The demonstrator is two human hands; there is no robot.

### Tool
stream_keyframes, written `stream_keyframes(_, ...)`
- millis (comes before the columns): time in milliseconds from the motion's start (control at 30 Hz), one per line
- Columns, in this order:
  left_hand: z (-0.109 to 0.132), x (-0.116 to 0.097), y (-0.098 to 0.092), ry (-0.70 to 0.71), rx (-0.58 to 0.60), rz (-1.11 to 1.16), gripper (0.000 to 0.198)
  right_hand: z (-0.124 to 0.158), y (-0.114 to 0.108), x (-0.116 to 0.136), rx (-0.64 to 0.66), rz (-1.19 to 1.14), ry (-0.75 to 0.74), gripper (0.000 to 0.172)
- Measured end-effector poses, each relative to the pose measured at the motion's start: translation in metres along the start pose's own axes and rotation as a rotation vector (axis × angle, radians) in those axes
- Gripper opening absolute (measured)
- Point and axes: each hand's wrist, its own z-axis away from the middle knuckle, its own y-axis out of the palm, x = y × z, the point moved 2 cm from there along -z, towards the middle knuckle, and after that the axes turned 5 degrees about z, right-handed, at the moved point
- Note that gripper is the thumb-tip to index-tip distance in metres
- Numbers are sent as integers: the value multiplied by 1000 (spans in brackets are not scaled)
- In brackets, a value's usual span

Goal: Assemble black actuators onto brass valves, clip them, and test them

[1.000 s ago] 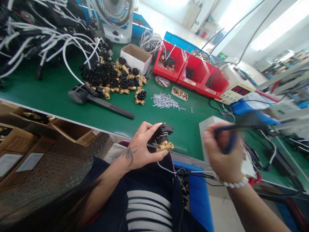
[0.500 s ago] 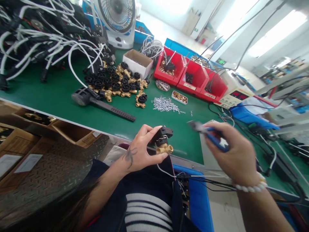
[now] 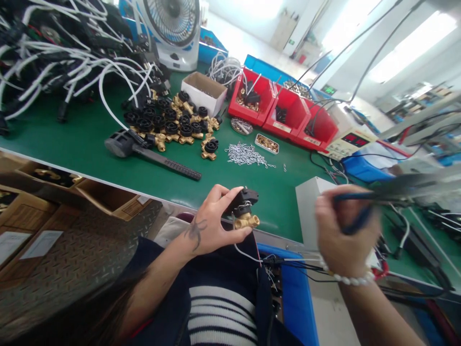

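Note:
My left hand (image 3: 212,223) is wrapped round a brass valve with a black housing (image 3: 246,211) at the table's front edge. A thin metal clip shows where the black housing meets the brass, and a white cable hangs below. Off to the right, my right hand (image 3: 344,230) is closed on blue-handled pliers (image 3: 355,197), blurred by motion, their jaws turned to the right over a grey box (image 3: 308,206). Beyond the left hand lies a heap of small wire clips (image 3: 245,154) on the green table, with a single clip (image 3: 284,167) beside it.
Brass valves with black caps (image 3: 173,122) are piled at the back left, near a black hammer (image 3: 154,158). Red bins (image 3: 283,126), a small tray of brass parts (image 3: 267,143) and a white carton (image 3: 203,98) stand behind. A fan (image 3: 173,29) and tangled white cables (image 3: 72,72) fill the far left.
The pliers have swung round from pointing left toward the valve to pointing right, with my right hand turning. My left hand keeps the valve in nearly the same place.

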Motion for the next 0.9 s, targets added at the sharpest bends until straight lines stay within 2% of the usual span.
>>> stream_keyframes(67, -1, 0, 0, -8, 9, -8, 74, 2, 9, 3, 398, 61, -129, 11)
stream_keyframes(100, -1, 0, 0, -14, 7, -6, 75, 2, 10, 3, 524, 87, -159, 10)
stream_keyframes(133, -1, 0, 0, -19, 7, -4, 75, 0, 9, 4, 535, 98, -158, 10)
stream_keyframes(167, -1, 0, -1, -22, 10, -1, 74, -3, 5, 4, 445, 93, -126, 10)
stream_keyframes(233, -1, -1, -1, -9, 7, 2, 74, -7, -4, 2, 97, 31, -3, 13)
stream_keyframes(267, 0, -2, -2, -2, 5, 2, 73, -6, -6, 1, -26, -3, 34, 12)
stream_keyframes(300, 0, -2, -2, 4, 3, -1, 73, -6, -5, 1, -59, -30, 36, 12)
stream_keyframes(333, 0, -3, -2, 4, 3, -5, 73, -5, -2, 2, 8, -36, -1, 11)
stream_keyframes(433, 0, -3, -2, -1, 5, -18, 73, -3, 9, 5, 465, 45, -205, 10)
stream_keyframes(467, 1, -3, -2, -2, 7, -20, 72, -4, 9, 5, 511, 76, -222, 11)
stream_keyframes(500, 1, -3, -1, 0, 5, -19, 72, -7, 7, 5, 456, 99, -209, 12)
stream_keyframes(600, 1, -1, 0, 12, -11, -12, 72, -10, -3, 2, 0, 27, 2, 12)
stream_keyframes(633, 1, 0, 0, 15, -17, -11, 72, -9, -3, 1, -28, 5, 24, 11)
stream_keyframes(667, 1, 0, 0, 13, -16, -14, 73, -8, 0, 2, 62, 11, 1, 10)
stream_keyframes(767, 1, -1, -1, -21, 8, -22, 74, -2, 11, 4, 598, 134, -226, 12)
stream_keyframes(800, 1, -1, -1, -32, 16, -23, 74, -2, 10, 5, 652, 158, -264, 14)
stream_keyframes(833, 0, -2, -2, -39, 20, -23, 74, -3, 7, 5, 577, 164, -258, 13)
stream_keyframes(900, 0, -4, -2, -34, 20, -27, 73, -7, -1, 4, 244, 104, -132, 10)
